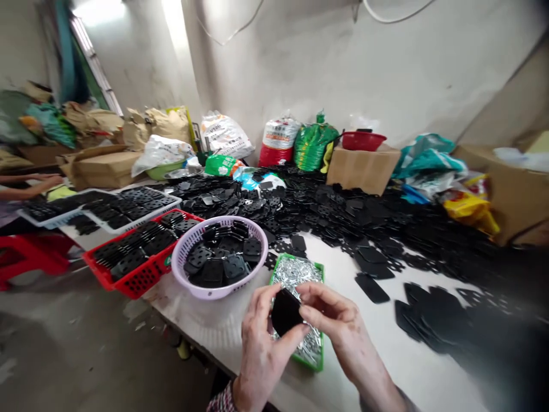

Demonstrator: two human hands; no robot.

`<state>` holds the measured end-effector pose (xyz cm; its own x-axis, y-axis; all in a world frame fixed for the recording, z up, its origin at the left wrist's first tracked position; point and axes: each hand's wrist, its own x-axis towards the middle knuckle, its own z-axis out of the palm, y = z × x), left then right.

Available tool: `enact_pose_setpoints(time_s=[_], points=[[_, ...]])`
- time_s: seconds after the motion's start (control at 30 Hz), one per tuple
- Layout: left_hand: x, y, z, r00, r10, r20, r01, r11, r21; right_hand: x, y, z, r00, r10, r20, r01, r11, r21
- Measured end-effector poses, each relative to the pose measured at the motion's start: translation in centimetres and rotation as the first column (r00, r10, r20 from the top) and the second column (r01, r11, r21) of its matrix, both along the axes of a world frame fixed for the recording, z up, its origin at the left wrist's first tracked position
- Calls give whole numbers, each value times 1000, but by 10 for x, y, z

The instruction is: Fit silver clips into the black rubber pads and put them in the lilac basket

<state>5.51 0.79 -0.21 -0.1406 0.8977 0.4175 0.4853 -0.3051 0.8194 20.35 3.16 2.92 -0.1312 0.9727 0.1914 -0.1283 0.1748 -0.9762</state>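
A flat black plate (286, 312) with rounded corners is held up between my two hands, above a green tray (320, 343) of small silvery metal pins (295, 272). My left hand (266, 337) grips the plate's left and lower edges with thumb and fingers. On its right side, my right hand (334, 317) is closed with thumb and fingertips at the edge; whether a pin is between them cannot be made out. Just beyond, to the left, a lilac basket (210, 293) holds several black plates with holes, joined by metal pins.
A red basket (132, 289) and white trays (171, 203) of black pieces stand left. A big heap of black plates (334, 214) covers the table's back and right. Behind are sacks (278, 140) and a cardboard box (362, 169). Another person's arm (30, 186) shows far left.
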Motion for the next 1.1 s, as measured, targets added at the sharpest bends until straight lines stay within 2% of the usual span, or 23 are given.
enact_pose_setpoints(time_s=[0.1,0.2,0.27,0.37,0.47,0.63,0.73,0.8,0.9,0.97,1.1], points=[[-11,1,2,996,71,-46,-69,997,44,-10,8,3,998,59,18,-58,998,-35],[-24,4,5,972,192,-133,-175,976,132,-30,14,10,994,0,105,-5,999,53],[-34,5,8,939,274,-209,-230,950,210,-45,17,18,979,-7,205,-24,989,147],[-51,5,13,872,387,-300,-301,907,295,-65,27,30,911,-7,412,-121,952,283],[-67,6,12,817,459,-351,-348,876,334,-81,41,33,840,-28,542,-173,933,316],[-89,9,4,736,551,-393,-441,831,338,-106,65,26,828,120,548,-301,919,254],[-101,11,1,721,573,-391,-475,818,323,-121,75,27,815,181,550,-353,908,224],[-109,13,0,734,569,-372,-481,821,307,-131,82,29,826,235,512,-376,907,189],[-123,14,-3,769,564,-300,-498,823,271,-143,101,30,870,327,369,-361,932,25],[-131,14,-10,801,552,-233,-508,832,222,-148,119,28,900,316,302,-311,948,-65],[-141,11,-30,855,492,-164,-478,870,118,-152,154,27,924,247,291,-230,969,-91]])
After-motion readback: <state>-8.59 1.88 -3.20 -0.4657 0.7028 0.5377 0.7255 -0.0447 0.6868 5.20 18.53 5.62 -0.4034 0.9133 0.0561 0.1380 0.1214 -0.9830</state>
